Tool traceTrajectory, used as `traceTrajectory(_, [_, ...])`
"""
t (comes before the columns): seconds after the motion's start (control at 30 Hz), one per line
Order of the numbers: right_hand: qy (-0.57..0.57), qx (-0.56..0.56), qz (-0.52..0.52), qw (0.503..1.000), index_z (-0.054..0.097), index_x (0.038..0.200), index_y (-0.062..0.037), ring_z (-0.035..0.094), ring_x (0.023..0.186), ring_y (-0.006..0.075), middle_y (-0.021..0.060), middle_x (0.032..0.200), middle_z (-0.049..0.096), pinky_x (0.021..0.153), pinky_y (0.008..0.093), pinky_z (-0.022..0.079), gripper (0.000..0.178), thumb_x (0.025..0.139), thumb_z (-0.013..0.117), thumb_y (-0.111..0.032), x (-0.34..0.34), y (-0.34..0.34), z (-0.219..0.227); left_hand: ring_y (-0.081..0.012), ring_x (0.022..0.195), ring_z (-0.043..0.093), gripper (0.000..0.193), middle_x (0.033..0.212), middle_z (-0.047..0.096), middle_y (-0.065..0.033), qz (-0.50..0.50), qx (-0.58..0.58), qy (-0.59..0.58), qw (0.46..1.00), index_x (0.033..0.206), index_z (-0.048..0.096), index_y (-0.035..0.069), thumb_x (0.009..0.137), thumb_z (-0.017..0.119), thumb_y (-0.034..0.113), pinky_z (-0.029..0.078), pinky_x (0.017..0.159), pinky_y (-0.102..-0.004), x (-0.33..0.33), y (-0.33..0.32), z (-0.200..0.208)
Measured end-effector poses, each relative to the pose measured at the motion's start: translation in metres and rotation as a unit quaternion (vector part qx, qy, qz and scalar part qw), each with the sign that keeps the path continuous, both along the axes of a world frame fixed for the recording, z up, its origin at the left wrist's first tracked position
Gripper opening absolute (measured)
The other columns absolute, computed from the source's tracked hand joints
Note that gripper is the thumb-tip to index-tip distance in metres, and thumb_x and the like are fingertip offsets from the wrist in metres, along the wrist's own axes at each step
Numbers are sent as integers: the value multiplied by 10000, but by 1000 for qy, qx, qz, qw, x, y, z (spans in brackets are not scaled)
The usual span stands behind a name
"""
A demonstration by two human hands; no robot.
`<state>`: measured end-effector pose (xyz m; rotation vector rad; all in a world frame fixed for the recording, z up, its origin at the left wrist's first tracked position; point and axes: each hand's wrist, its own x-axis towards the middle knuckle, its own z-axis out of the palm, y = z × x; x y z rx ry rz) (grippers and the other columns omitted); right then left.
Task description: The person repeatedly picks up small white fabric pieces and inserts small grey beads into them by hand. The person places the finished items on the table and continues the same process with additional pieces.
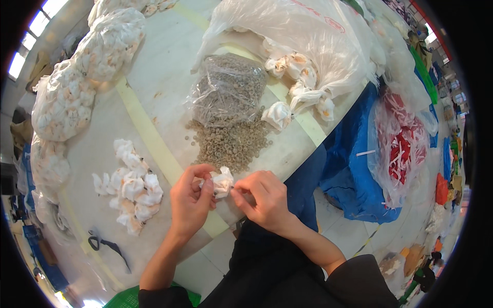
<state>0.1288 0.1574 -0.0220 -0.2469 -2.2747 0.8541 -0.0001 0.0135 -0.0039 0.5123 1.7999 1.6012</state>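
My left hand [192,197] is closed around a small white artificial flower [223,183] of soft fabric petals, held just above the table's near edge. Beside it, my right hand [264,197] pinches thumb and forefinger together at the flower's right side. Whatever is between those fingertips is too small to make out. Right behind my hands lies a loose heap of small grey-brown rings [228,146]. It spills from a clear plastic bag [228,84] full of the same rings. Left of my left hand, several white flowers with orange tints [134,190] sit in a pile.
A large translucent bag [328,43] lies open at the back, white flowers [295,72] at its mouth. Stuffed flower bags [64,102] line the table's left side. A black looped item [108,246] lies front left. Blue sacking [354,179] and a bag of red material [400,154] stand right.
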Motion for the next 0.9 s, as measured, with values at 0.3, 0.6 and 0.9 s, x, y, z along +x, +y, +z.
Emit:
traceTrajectory(0.3, [3, -6, 24, 1000, 684, 959, -67, 619, 728, 265, 61, 836, 661, 689, 379, 460, 175, 831, 802, -75, -5, 4, -2, -68, 686, 616, 213, 1076, 603, -61, -23, 7, -11, 1000, 1248, 615, -22, 1039, 589, 13, 520, 574, -218, 1, -2, -3])
traceTrajectory(0.6, [14, -18, 64, 998, 622, 985, -74, 600, 703, 216, 37, 836, 618, 739, 366, 455, 170, 886, 761, -71, -4, 5, 5, -138, 688, 614, 256, 817, 667, -69, -199, -17, 132, 971, 1094, 694, 8, 978, 735, 232, 497, 636, -291, -3, -5, 9])
traceTrajectory(0.9, [-24, -115, 112, 987, 620, 987, -77, 601, 778, 243, 36, 844, 625, 788, 381, 450, 134, 927, 739, -92, -3, 3, 7, -231, 594, 598, 178, 717, 634, -105, -154, 10, 209, 966, 837, 694, 14, 901, 731, 176, 461, 567, -338, -1, -10, 5])
